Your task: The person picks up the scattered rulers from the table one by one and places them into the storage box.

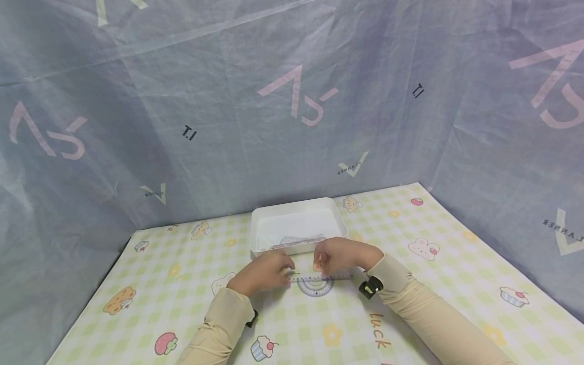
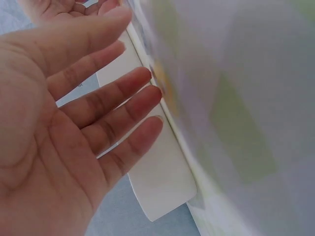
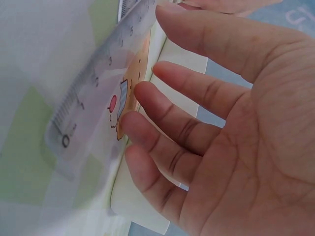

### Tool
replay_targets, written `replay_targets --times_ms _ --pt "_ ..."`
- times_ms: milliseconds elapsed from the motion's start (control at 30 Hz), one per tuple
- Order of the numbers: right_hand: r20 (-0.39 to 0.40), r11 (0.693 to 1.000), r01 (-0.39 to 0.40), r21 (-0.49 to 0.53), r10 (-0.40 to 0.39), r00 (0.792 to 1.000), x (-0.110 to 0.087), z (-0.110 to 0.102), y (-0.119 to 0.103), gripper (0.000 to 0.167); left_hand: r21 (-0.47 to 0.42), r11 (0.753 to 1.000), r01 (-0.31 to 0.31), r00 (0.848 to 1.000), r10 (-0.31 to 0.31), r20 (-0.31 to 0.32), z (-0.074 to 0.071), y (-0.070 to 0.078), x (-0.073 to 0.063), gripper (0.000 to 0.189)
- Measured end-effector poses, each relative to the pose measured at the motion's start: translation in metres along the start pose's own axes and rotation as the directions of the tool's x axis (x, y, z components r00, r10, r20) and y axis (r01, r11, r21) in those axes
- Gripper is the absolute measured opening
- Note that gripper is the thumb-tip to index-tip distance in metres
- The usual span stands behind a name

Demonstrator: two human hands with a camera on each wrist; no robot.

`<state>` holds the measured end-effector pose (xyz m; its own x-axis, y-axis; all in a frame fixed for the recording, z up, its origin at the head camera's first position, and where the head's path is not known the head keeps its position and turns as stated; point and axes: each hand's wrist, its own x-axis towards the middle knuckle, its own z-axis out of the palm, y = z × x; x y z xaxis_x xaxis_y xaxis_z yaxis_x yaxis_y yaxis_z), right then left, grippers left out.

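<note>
A clear plastic ruler (image 1: pixel 342 277) lies crosswise on the tablecloth in the head view, above a clear half-round protractor (image 1: pixel 316 288). My left hand (image 1: pixel 264 274) is by the ruler's left end; its fingers look loosely extended with nothing in them in the left wrist view. Over the ruler's right part hovers my right hand (image 1: pixel 339 253). In the right wrist view its fingers are relaxed, and the thumb tip is close to the edge of the ruler (image 3: pixel 93 81). Whether it touches the ruler I cannot tell.
Just beyond the hands stands a white rectangular tray (image 1: pixel 337 223), with clear measuring tools (image 1: pixel 296 240) lying inside near its front wall. A checked tablecloth (image 1: pixel 392 334) with printed cartoons covers the table. Grey-blue fabric (image 1: pixel 228 101) hangs behind and at the sides.
</note>
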<state>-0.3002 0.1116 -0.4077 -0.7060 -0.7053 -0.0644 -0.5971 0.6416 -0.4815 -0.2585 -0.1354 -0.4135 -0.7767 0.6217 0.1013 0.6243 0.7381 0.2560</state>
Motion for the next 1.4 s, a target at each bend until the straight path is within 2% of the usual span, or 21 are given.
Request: replay_targets --times_ms 367,600,767,933,1067,1233,1400 --pt "0.035 0.998 -0.035 -0.047 0.037 0.999 -0.002 0.0 -0.004 0.025 -0.006 0.999 0.036 0.999 -0.035 0.018 0.001 0.002 -0.001 0.027" --pt "0.045 1.0 -0.002 -0.03 0.003 0.999 0.003 0.004 -0.003 0.021 -0.007 0.998 0.062 0.997 -0.062 0.034 0.002 0.003 0.0 0.028" --pt "0.048 0.999 0.036 -0.029 -0.034 0.998 0.005 0.007 -0.003 0.017 0.01 0.999 0.046 0.998 -0.047 0.038 0.003 0.003 0.001 0.026" --pt "0.049 0.999 0.026 -0.024 -0.025 0.998 0.005 0.008 -0.005 0.015 -0.002 0.998 0.06 0.997 -0.06 0.053 0.003 0.004 0.0 0.025" --pt "0.027 0.995 0.079 -0.056 -0.077 0.997 0.006 0.009 -0.006 0.014 -0.011 0.998 0.065 0.996 -0.064 0.056 0.002 0.006 -0.001 0.025" --pt "-0.007 0.978 0.174 -0.116 -0.176 0.984 0.008 0.012 -0.008 0.016 0.009 0.999 0.034 0.998 -0.034 0.045 0.002 0.008 -0.002 0.023" --pt "-0.009 0.98 0.156 -0.122 -0.159 0.987 0.008 0.012 -0.01 0.017 0.015 1.0 0.017 0.999 -0.018 0.041 0.004 0.007 -0.001 0.021"
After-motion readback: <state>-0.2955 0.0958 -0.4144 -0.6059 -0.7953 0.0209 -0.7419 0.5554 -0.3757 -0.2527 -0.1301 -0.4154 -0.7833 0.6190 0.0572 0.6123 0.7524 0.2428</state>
